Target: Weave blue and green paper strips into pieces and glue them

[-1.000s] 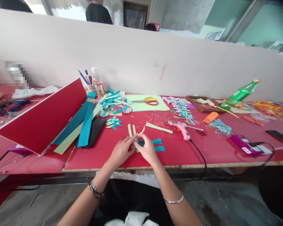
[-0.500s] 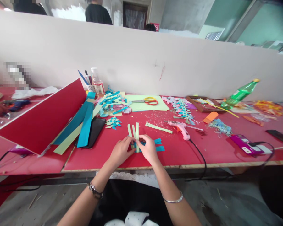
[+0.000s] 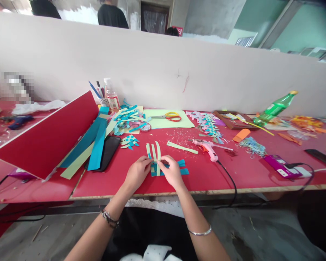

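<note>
Blue and pale-yellow paper strips (image 3: pixel 158 169) cross one another in a weave on the red table in front of me. Several yellow strips point away from me, and blue ones stick out to the right. My left hand (image 3: pixel 138 170) pinches the weave's left side between thumb and fingers. On the other side, my right hand (image 3: pixel 170 169) grips the strips with thumb and forefinger close to the left fingertips. A finished-looking checkered paper piece (image 3: pixel 129 141) lies beyond my left hand. One folded yellow strip (image 3: pixel 182 147) rests beyond my right hand.
A pink glue gun (image 3: pixel 209 148) with a black cord lies to the right. Scissors (image 3: pixel 167 116) rest on pale paper at the back. Left stand a red board (image 3: pixel 51 141), long strips and a black phone (image 3: pixel 108 154). A green bottle (image 3: pixel 275 108) leans at back right.
My left hand has shifted slightly left, uncovering more of the weave's lower left. The right-hand yellow strip now bends. At the far right edge another person's hand has appeared.
</note>
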{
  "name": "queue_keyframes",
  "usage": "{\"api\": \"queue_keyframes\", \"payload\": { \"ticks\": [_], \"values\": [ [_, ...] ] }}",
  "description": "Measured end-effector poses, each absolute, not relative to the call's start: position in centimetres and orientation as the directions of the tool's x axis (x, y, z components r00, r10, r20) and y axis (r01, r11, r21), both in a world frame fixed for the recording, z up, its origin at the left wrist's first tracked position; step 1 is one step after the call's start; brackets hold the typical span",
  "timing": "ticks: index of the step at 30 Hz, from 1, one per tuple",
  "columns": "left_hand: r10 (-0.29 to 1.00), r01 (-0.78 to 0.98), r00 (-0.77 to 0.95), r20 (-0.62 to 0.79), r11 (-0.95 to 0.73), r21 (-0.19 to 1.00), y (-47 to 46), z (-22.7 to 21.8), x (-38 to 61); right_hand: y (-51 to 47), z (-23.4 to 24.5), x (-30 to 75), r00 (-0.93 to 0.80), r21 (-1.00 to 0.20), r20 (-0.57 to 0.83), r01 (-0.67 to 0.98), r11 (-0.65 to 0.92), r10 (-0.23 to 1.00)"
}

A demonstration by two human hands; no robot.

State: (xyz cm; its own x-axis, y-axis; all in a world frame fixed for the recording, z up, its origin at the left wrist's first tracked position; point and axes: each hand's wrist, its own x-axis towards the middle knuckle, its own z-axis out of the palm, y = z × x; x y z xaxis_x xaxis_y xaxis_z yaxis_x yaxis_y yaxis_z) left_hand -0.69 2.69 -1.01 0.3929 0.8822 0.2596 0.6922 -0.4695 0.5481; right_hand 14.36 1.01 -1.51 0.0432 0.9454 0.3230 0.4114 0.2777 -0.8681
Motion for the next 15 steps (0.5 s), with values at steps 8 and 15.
{"api": "queue_keyframes", "payload": {
  "ticks": [8, 15],
  "values": [
    [0.924, 0.796, 0.158, 0.347, -0.327, 0.510, 1.5, -0.1, -4.1, 0.9, -1.5, 14.4, 0.063, -0.879, 0.310, 0.399, 0.260, 0.949],
    [0.927, 0.840, 0.063, 0.371, -0.250, 0.482, 0.1, 0.7, -5.8, 1.0, -1.7, 14.4, 0.051, -0.872, 0.310, 0.414, 0.262, 0.949]
  ]
}}
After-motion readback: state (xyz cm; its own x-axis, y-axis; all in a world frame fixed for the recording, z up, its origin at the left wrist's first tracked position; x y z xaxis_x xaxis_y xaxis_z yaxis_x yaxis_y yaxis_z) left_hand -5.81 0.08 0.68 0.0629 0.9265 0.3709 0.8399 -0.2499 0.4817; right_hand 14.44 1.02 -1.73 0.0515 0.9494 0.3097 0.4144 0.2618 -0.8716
